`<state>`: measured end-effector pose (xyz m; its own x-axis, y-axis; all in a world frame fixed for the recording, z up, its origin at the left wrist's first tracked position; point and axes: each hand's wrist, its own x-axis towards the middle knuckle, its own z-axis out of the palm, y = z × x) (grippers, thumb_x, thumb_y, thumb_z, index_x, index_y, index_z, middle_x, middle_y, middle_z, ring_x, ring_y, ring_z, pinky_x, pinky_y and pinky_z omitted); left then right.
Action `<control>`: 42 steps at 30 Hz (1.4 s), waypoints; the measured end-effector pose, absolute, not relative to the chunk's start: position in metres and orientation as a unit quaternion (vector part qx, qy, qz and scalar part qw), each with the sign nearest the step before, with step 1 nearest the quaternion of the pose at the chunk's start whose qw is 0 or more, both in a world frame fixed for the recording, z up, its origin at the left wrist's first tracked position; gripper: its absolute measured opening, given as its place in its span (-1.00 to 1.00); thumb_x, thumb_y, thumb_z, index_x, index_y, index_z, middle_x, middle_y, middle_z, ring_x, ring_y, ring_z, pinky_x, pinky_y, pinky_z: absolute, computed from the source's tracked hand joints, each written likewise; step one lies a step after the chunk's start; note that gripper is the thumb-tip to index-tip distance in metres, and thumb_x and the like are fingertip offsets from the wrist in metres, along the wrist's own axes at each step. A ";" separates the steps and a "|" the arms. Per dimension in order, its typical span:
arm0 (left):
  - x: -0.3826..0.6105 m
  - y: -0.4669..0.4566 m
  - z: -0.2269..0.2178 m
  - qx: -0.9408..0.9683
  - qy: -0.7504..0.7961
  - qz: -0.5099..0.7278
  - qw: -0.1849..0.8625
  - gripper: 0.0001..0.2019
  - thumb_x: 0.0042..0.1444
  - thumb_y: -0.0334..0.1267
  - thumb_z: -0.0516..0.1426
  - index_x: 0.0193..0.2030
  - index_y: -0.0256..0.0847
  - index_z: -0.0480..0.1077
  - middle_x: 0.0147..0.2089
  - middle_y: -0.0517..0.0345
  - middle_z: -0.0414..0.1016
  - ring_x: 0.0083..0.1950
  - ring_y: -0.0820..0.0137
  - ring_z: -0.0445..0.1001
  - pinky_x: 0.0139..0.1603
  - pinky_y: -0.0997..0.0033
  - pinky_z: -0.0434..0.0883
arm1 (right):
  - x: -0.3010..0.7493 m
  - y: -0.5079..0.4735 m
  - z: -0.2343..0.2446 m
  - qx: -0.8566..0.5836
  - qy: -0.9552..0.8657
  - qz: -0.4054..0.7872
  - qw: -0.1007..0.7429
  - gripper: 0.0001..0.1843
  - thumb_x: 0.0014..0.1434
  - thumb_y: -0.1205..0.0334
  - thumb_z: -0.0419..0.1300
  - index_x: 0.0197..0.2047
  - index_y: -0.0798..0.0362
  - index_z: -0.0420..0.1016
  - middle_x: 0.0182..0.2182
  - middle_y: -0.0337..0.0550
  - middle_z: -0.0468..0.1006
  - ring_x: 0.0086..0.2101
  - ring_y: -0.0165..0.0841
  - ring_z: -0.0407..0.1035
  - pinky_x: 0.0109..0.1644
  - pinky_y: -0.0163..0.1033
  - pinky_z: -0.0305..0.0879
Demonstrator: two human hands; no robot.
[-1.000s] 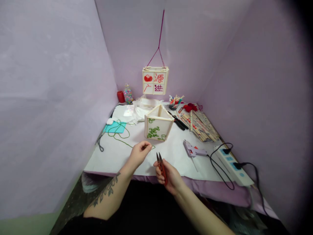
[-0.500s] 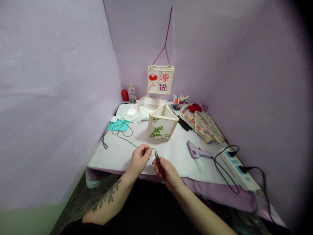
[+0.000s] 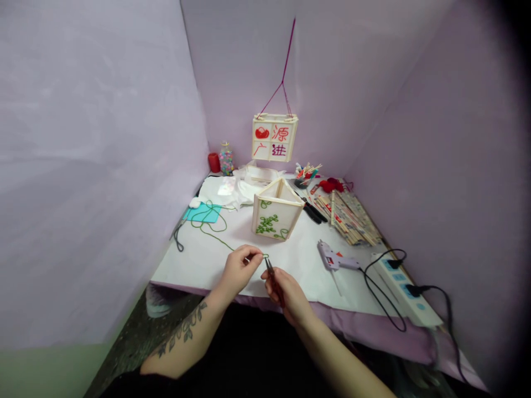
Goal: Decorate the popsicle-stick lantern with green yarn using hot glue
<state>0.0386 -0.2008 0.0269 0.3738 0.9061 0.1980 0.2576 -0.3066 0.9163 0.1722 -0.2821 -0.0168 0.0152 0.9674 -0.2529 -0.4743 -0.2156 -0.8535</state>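
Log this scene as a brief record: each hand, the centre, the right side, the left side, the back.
Left hand: pinching thin green cord, a small loop beyond the fingertips
Right hand: gripping red-handled metal snips, blade tips by that loop; contact unclear
Centre: triangular, open-topped white box with pale frame, green leaf-like pattern in front
Right side: lilac plastic glue gun, black-handled pliers, long white power strip
Left side: flat turquoise sheet under cord
Back: white pale-framed lantern hanging from purple cord

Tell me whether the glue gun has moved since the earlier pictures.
No. Judged against the power strip, the glue gun lies in the same place, pointing the same way; the whole view has shifted slightly.
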 end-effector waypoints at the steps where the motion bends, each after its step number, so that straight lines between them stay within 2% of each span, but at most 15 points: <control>1: 0.038 -0.202 0.027 0.727 0.395 0.381 0.413 -0.84 0.15 -0.22 0.16 -0.31 -0.23 0.54 -0.33 0.10 0.55 -0.32 0.41 0.46 -0.35 0.49 0.35 | 0.172 -0.283 -0.018 -0.440 -0.281 0.645 0.559 -0.48 0.17 -0.25 0.17 -0.26 0.11 0.49 -0.62 -0.32 0.36 -0.68 -0.57 0.02 -0.61 -0.38 -0.21; 5: 0.038 -0.207 0.025 0.755 0.377 0.368 0.391 -0.80 0.16 -0.27 0.15 -0.13 -0.18 0.57 -0.28 0.08 0.58 -0.26 0.39 0.50 -0.30 0.47 0.38 | 0.171 -0.282 -0.019 -0.415 -0.274 0.646 0.579 -0.49 0.17 -0.25 0.17 -0.24 0.09 0.49 -0.62 -0.34 0.34 -0.68 -0.57 0.00 -0.61 -0.38 -0.19; 10: 0.037 -0.211 0.028 0.767 0.372 0.317 0.416 -0.54 0.15 -0.33 0.14 0.22 -0.18 0.35 -0.28 0.18 0.59 -0.26 0.42 0.51 -0.14 0.42 0.42 | 0.172 -0.280 -0.018 -0.400 -0.278 0.645 0.589 -0.53 0.19 -0.22 0.17 -0.30 0.08 0.46 -0.63 -0.35 0.34 -0.68 -0.56 0.00 -0.61 -0.37 -0.17; 14: 0.036 -0.211 0.027 0.771 0.343 0.309 0.438 -0.56 0.24 -0.29 0.07 0.26 -0.24 0.24 -0.30 0.17 0.55 -0.27 0.42 0.51 -0.14 0.40 0.42 | 0.171 -0.280 -0.016 -0.397 -0.283 0.644 0.590 -0.52 0.20 -0.23 0.16 -0.29 0.08 0.46 -0.63 -0.34 0.34 -0.68 -0.55 -0.01 -0.61 -0.36 -0.18; 18: 0.038 -0.209 0.020 0.732 0.350 0.313 0.493 -0.63 0.23 -0.27 0.08 0.18 -0.24 0.30 -0.36 0.22 0.48 -0.36 0.46 0.48 -0.22 0.43 0.42 | 0.170 -0.281 -0.014 -0.393 -0.282 0.654 0.581 -0.50 0.17 -0.25 0.18 -0.29 0.09 0.47 -0.64 -0.33 0.34 -0.68 -0.55 0.00 -0.61 -0.36 -0.17; 21: 0.039 -0.207 0.016 0.694 0.353 0.331 0.533 -0.56 0.16 -0.23 0.17 0.18 -0.21 0.31 -0.15 0.08 0.51 -0.38 0.52 0.43 -0.32 0.50 0.39 | 0.172 -0.283 -0.011 -0.380 -0.290 0.665 0.574 -0.49 0.17 -0.24 0.18 -0.29 0.11 0.50 -0.65 -0.32 0.35 -0.69 -0.56 -0.01 -0.61 -0.37 -0.17; 24: 0.038 -0.205 0.015 0.660 0.279 0.326 0.616 -0.31 0.17 -0.12 0.20 0.40 -0.06 0.05 0.19 -0.15 0.39 -0.44 0.60 0.36 -0.42 0.53 0.37 | 0.175 -0.285 -0.007 -0.349 -0.293 0.700 0.549 -0.48 0.18 -0.24 0.18 -0.29 0.13 0.52 -0.65 -0.29 0.40 -0.71 -0.57 -0.02 -0.63 -0.38 -0.17; 26: 0.038 -0.204 0.015 0.634 0.211 0.289 0.685 -0.20 0.22 -0.06 0.16 0.47 0.04 -0.20 0.19 -0.18 0.40 -0.48 0.61 0.34 -0.44 0.51 0.37 | 0.176 -0.287 -0.004 -0.328 -0.285 0.725 0.534 -0.47 0.18 -0.24 0.19 -0.31 0.13 0.53 -0.66 -0.28 0.41 -0.73 -0.58 -0.03 -0.64 -0.39 -0.17; 28: 0.038 -0.203 0.014 0.612 0.178 0.269 0.722 -0.17 0.23 -0.03 0.16 0.48 0.06 -0.27 0.04 -0.08 0.49 -0.50 0.61 0.35 -0.44 0.51 0.37 | 0.176 -0.288 -0.001 -0.314 -0.276 0.738 0.530 -0.47 0.17 -0.25 0.20 -0.32 0.13 0.53 -0.66 -0.28 0.42 -0.73 -0.58 -0.03 -0.65 -0.39 -0.17; 30: 0.039 -0.201 0.011 0.597 0.172 0.280 0.732 -0.19 0.21 -0.03 0.19 0.47 0.04 -0.17 -0.12 0.07 0.48 -0.51 0.60 0.36 -0.44 0.52 0.36 | 0.177 -0.289 0.002 -0.310 -0.263 0.743 0.532 -0.48 0.15 -0.24 0.22 -0.32 0.12 0.53 -0.67 -0.29 0.41 -0.73 -0.59 -0.03 -0.65 -0.40 -0.16; 33: 0.041 -0.198 0.008 0.596 0.196 0.303 0.717 -0.30 0.15 -0.04 0.25 0.37 -0.07 0.10 -0.30 0.24 0.38 -0.50 0.57 0.39 -0.44 0.53 0.34 | 0.180 -0.289 0.005 -0.317 -0.242 0.745 0.535 -0.47 0.13 -0.25 0.24 -0.31 0.13 0.53 -0.68 -0.32 0.38 -0.73 -0.60 -0.04 -0.65 -0.41 -0.16; 35: 0.042 -0.196 0.007 0.608 0.244 0.309 0.689 -0.46 0.11 -0.08 0.27 0.20 -0.19 0.33 -0.38 0.27 0.35 -0.49 0.55 0.39 -0.44 0.54 0.33 | 0.184 -0.288 0.005 -0.326 -0.227 0.744 0.537 -0.45 0.12 -0.27 0.24 -0.31 0.13 0.53 -0.68 -0.32 0.37 -0.74 -0.60 -0.04 -0.67 -0.42 -0.16; 37: 0.043 -0.195 0.009 0.630 0.295 0.306 0.650 -0.69 0.08 -0.15 0.27 -0.09 -0.28 0.49 -0.41 0.23 0.36 -0.48 0.54 0.39 -0.42 0.53 0.33 | 0.187 -0.287 0.003 -0.337 -0.213 0.744 0.537 -0.44 0.09 -0.28 0.25 -0.31 0.13 0.53 -0.69 -0.32 0.38 -0.75 -0.60 -0.05 -0.68 -0.42 -0.17; 39: 0.044 -0.195 0.012 0.668 0.322 0.297 0.602 -0.85 0.08 -0.23 0.23 -0.32 -0.30 0.51 -0.40 0.18 0.40 -0.46 0.51 0.40 -0.39 0.50 0.34 | 0.188 -0.285 -0.001 -0.349 -0.201 0.744 0.533 -0.44 0.07 -0.28 0.26 -0.33 0.14 0.53 -0.70 -0.33 0.37 -0.75 -0.60 -0.06 -0.69 -0.42 -0.19; 42: 0.043 -0.195 0.016 0.736 0.316 0.301 0.518 -0.89 0.06 -0.34 0.17 -0.42 -0.27 0.51 -0.42 0.16 0.43 -0.39 0.47 0.41 -0.31 0.47 0.35 | 0.193 -0.285 -0.004 -0.359 -0.194 0.746 0.526 -0.46 0.07 -0.27 0.26 -0.42 0.12 0.50 -0.78 -0.38 0.25 -0.77 -0.61 -0.16 -0.71 -0.42 -0.27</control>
<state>0.0431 -0.1954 0.0159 0.6195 0.7764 0.1158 0.1539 -0.2647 0.9520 0.1925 -0.2852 -0.0045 -0.1889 0.9242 -0.3319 -0.6448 -0.3717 -0.6679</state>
